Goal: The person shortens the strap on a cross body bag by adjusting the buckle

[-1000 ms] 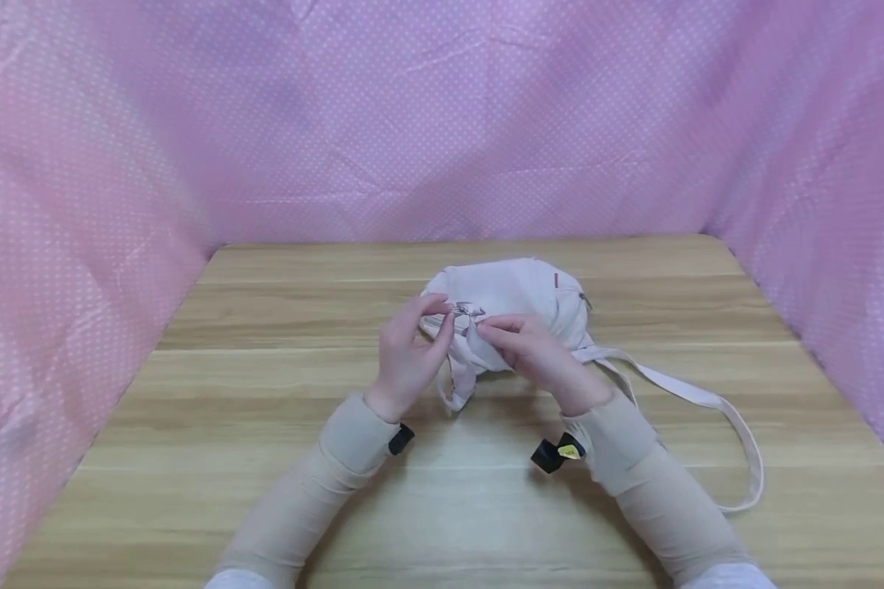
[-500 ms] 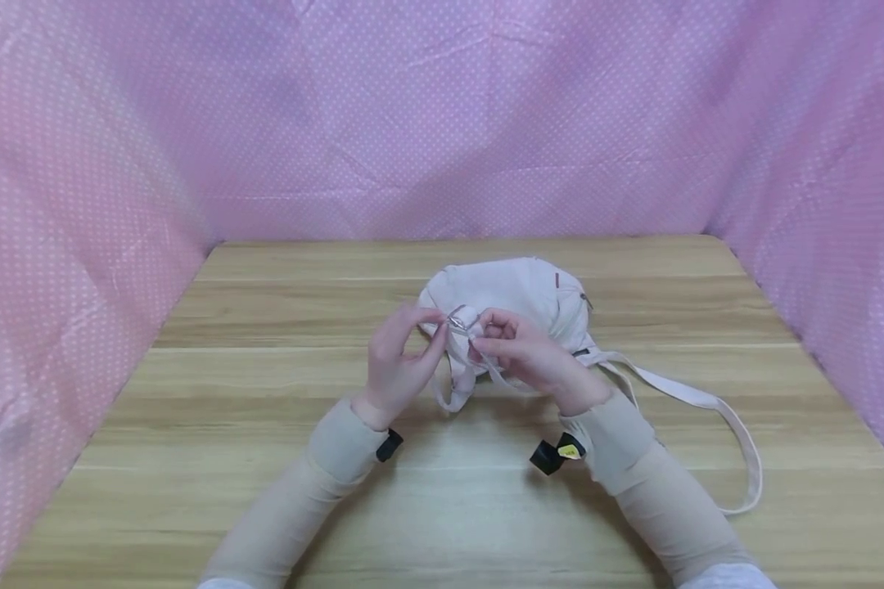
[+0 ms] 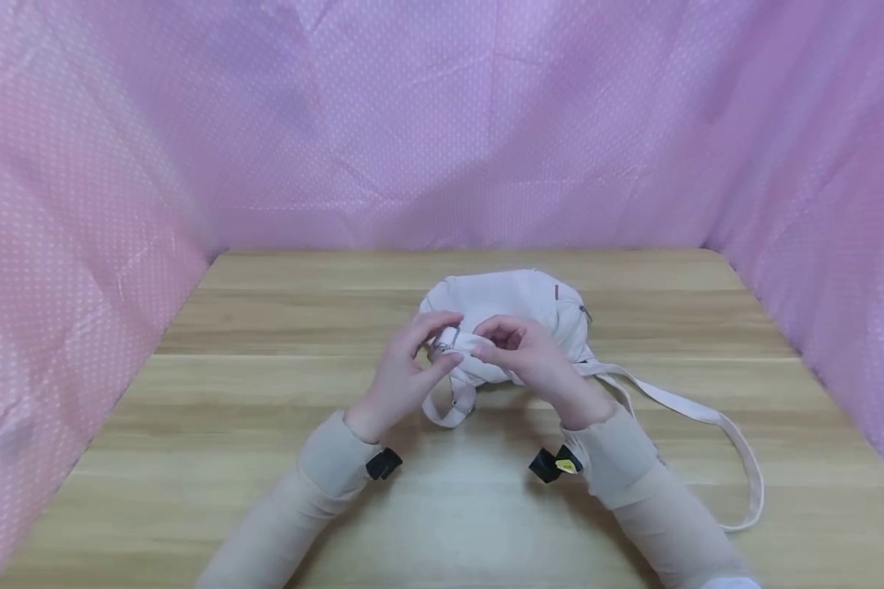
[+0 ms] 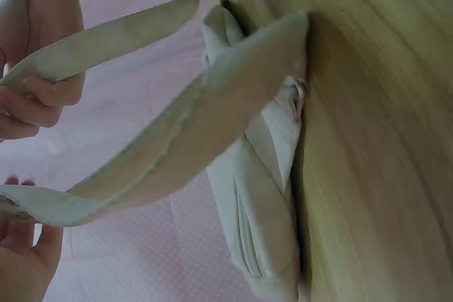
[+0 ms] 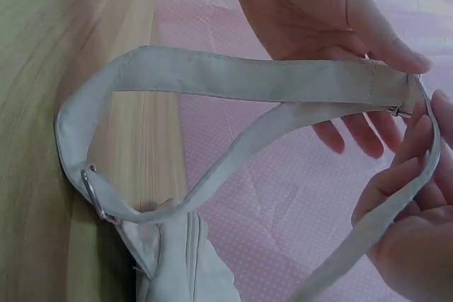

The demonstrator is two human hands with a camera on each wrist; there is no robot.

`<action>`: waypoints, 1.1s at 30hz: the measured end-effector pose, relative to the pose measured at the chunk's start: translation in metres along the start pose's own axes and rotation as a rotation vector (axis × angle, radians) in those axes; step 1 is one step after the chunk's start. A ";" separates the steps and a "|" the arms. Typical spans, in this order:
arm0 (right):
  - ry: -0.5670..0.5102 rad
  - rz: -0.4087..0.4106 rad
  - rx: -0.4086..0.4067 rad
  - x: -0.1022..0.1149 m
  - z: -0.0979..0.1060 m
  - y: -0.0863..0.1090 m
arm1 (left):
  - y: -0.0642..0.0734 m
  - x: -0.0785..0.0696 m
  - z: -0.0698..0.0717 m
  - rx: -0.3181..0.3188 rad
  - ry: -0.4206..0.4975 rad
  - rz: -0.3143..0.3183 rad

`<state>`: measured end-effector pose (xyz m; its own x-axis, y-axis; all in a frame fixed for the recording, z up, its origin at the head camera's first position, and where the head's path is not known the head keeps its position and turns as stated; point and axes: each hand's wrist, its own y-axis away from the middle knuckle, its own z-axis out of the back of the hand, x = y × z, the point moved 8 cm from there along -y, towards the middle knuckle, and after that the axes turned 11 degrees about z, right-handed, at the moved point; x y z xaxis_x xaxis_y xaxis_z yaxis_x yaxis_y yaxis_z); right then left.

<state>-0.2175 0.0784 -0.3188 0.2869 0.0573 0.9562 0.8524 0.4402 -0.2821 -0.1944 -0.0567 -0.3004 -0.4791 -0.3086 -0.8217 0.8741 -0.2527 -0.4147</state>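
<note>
A white fabric bag [image 3: 504,298] lies on the wooden table, with a long strap attached. My left hand [image 3: 401,364] holds part of the strap, thumb and fingers around its metal slider buckle [image 3: 445,339]. From the right, the thumb and fingers of my right hand [image 3: 534,360] pinch the same strap beside the buckle. In the right wrist view the strap [image 5: 233,76] runs as a raised loop from my left hand down to a metal ring [image 5: 97,192] near the bag. Both hands are above the table, in front of the bag.
The strap's other length [image 3: 707,401] curves over the table [image 3: 191,458] to the right of the bag. Pink dotted cloth [image 3: 442,123] hangs behind the table and along both sides. Black wrist cameras [image 3: 545,466] sit under my sleeves.
My left hand has shifted left and lower, and its fingers have spread wider around the buckle. The strap piece between the hands has turned flatter. The bag stays in place.
</note>
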 end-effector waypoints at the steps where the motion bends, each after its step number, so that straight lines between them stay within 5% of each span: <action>1: -0.002 0.009 0.003 0.000 -0.001 0.001 | 0.000 0.002 -0.002 0.017 0.017 0.033; 6: 0.012 0.004 0.002 -0.001 -0.001 0.004 | 0.002 0.009 -0.005 0.052 0.119 0.137; 11: 0.035 -0.014 0.018 -0.003 0.000 0.005 | 0.005 0.006 -0.004 0.064 0.219 0.128; 20: 0.096 -0.018 0.026 0.001 0.006 0.006 | 0.014 0.000 -0.003 0.031 0.093 0.064; 28: 0.157 -0.041 0.059 -0.005 0.012 0.009 | 0.015 0.005 0.002 0.001 0.097 0.078; 33: 0.221 -0.094 0.078 -0.015 0.016 0.011 | 0.011 0.016 -0.006 0.008 0.179 0.136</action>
<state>-0.2196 0.0966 -0.3346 0.3035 -0.1809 0.9355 0.8460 0.5029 -0.1773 -0.1926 -0.0591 -0.3205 -0.3346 -0.1729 -0.9264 0.9286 -0.2278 -0.2929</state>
